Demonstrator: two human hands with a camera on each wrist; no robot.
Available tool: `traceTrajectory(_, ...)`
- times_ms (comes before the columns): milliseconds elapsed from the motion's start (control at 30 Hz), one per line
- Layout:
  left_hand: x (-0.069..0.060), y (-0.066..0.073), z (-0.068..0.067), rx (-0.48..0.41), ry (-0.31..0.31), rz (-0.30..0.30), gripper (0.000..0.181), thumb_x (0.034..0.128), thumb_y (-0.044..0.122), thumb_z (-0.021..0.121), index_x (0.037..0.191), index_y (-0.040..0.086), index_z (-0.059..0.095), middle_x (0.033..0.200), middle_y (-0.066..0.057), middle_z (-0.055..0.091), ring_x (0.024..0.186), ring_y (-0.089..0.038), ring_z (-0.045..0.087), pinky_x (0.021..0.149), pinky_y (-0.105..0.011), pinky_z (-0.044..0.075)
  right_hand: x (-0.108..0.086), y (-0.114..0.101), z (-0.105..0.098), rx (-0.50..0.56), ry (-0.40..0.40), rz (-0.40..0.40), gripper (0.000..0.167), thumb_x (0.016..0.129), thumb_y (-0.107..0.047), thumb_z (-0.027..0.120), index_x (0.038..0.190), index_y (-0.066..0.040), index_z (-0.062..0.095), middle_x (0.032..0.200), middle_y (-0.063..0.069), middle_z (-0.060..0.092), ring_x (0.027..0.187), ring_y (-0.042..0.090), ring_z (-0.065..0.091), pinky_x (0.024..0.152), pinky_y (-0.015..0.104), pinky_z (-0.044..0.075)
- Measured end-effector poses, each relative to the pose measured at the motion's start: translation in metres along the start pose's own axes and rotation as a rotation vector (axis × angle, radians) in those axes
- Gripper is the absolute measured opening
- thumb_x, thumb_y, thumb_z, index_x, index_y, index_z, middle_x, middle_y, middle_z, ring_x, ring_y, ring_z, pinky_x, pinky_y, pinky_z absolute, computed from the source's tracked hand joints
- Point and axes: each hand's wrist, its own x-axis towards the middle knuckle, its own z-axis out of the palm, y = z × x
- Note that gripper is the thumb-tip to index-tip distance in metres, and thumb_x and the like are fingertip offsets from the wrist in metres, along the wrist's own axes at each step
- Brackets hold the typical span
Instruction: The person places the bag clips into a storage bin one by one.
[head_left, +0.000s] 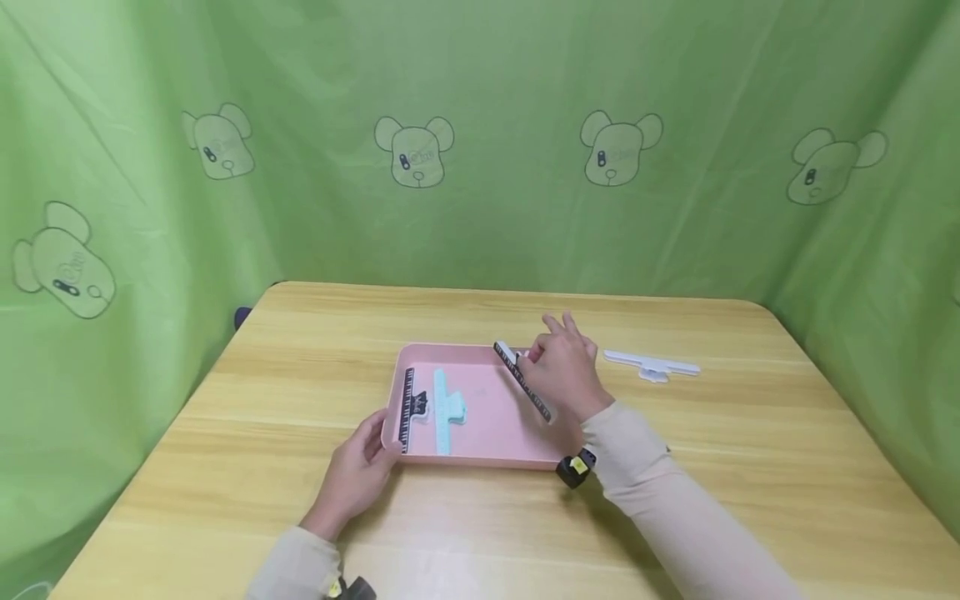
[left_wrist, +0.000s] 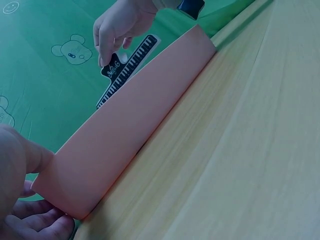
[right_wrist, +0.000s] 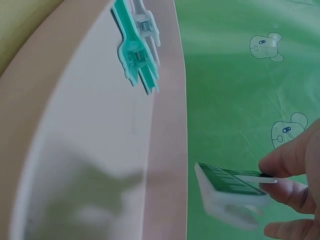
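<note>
My left hand [head_left: 356,467] grips the near left corner of a shallow pink tray [head_left: 480,461], its thumb at the rim. Over the tray's right half, my right hand [head_left: 564,371] pinches a black-and-white clip with a piano-key pattern [head_left: 525,385] by its handle tab, thumb against a finger, other fingers raised. That held clip [left_wrist: 131,65] hangs tilted above the rim in the left wrist view. Inside the tray, at the left, lies a matching piano-key clip [head_left: 407,410]. A mint-green clip [head_left: 442,412] lies beside it, roughly parallel.
On the wooden table [head_left: 247,467], right of the tray, lies a white clip [head_left: 652,365]. A green curtain [head_left: 517,225] with bear-head drawings hangs behind the table and at both sides.
</note>
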Motion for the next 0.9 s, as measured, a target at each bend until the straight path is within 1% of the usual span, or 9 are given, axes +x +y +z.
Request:
traceTrajectory(467,-0.002,0.001,0.001,0.0,-0.007,-0.002,0.057,0.0953,0.009,0.059,0.146,0.0,0.036,0.147,-0.024,0.039,0.131,-0.035,0.045,0.104,-0.033,0.043,-0.003,0.001,0.01,0.027,0.018,-0.011,0.021,0.082,-0.017,0.067,0.064,-0.014,0.058,0.147,0.024,0.04,0.142,0.047,0.017,0.111,0.067,0.016)
traceTrajectory(633,-0.006,0.0,0.002,0.002,-0.018,-0.022,0.057,0.0952,0.008,0.059,0.147,-0.001,0.035,0.147,-0.024,0.038,0.131,-0.035,0.044,0.104,-0.033,0.042,-0.006,-0.001,0.013,0.043,-0.007,0.001,0.021,0.083,-0.017,0.067,0.064,-0.014,0.057,0.148,0.023,0.039,0.142,0.047,0.016,0.111,0.067,0.015)
traceTrajectory(800,-0.003,0.003,0.0,-0.001,-0.008,-0.013,0.057,0.0951,0.008,0.059,0.147,0.0,0.036,0.148,-0.024,0.038,0.131,-0.035,0.044,0.104,-0.033,0.043,-0.004,-0.004,0.013,0.055,0.02,-0.011,0.02,0.083,-0.017,0.066,0.065,-0.013,0.057,0.146,0.023,0.041,0.142,0.046,0.018,0.111,0.067,0.016)
traceTrajectory(900,-0.002,0.003,0.0,-0.003,-0.01,-0.019,0.058,0.0947,0.008,0.06,0.147,0.0,0.035,0.148,-0.024,0.038,0.131,-0.035,0.044,0.104,-0.033,0.043,-0.004,-0.005,0.013,0.06,0.023,-0.01,0.019,0.082,-0.017,0.066,0.065,-0.013,0.057,0.146,0.023,0.042,0.142,0.046,0.019,0.111,0.066,0.016)
